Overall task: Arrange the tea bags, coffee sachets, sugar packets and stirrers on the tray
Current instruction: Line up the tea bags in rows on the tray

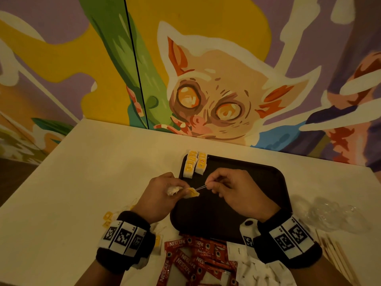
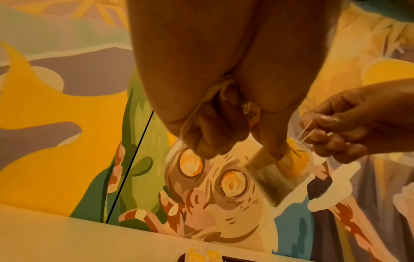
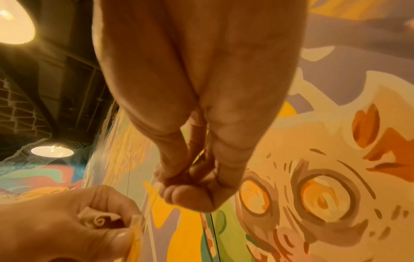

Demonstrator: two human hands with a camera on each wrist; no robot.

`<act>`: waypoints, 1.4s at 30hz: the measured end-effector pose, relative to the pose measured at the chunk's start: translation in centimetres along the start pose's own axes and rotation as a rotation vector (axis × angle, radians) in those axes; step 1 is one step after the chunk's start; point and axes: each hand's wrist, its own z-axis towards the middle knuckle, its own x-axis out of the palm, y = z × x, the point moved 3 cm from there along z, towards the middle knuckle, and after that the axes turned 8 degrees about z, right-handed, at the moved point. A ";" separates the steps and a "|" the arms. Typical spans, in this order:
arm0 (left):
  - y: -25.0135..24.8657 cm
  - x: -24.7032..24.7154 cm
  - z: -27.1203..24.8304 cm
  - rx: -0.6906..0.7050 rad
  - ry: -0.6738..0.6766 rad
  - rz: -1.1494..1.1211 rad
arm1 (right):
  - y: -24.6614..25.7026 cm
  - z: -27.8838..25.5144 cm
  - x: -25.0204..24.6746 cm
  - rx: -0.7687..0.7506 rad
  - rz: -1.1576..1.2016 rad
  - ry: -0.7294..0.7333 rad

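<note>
Above the left edge of the black tray, my left hand grips a white tea bag with a yellow tag. My right hand pinches that bag's thin string, stretched taut between the two hands. In the left wrist view the tea bag hangs below my left fingers and my right hand holds the string. Several tea bags with yellow tags stand in two rows at the tray's far left corner.
Red coffee sachets lie heaped on the white table near the tray's front edge, beside white sugar packets. Wooden stirrers lie at the right. Crumpled clear plastic sits right of the tray. More tea bags lie under my left wrist.
</note>
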 end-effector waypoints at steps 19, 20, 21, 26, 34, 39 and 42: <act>-3.3 -1.5 -0.1 0.084 -0.257 -0.385 | -0.7 1.6 2.7 -0.125 0.564 -0.245; -3.3 -1.5 -0.1 0.072 -0.278 -0.385 | -0.7 1.7 3.0 -0.131 0.572 -0.231; -3.2 -1.5 0.0 0.058 -0.296 -0.384 | -0.7 1.7 3.2 -0.137 0.578 -0.222; -2.8 -1.4 0.1 -0.018 -0.384 -0.405 | -1.3 1.9 4.0 -0.118 0.553 -0.198; -1.7 -0.8 0.2 -0.107 -0.442 -0.409 | -1.5 2.0 4.5 -0.016 0.542 -0.161; -0.3 0.5 0.4 -0.211 -0.402 -0.399 | -3.3 3.1 4.8 -0.010 0.373 -0.227; 1.4 1.4 0.4 -0.329 -0.398 -0.399 | -5.9 4.1 4.9 0.113 0.334 -0.259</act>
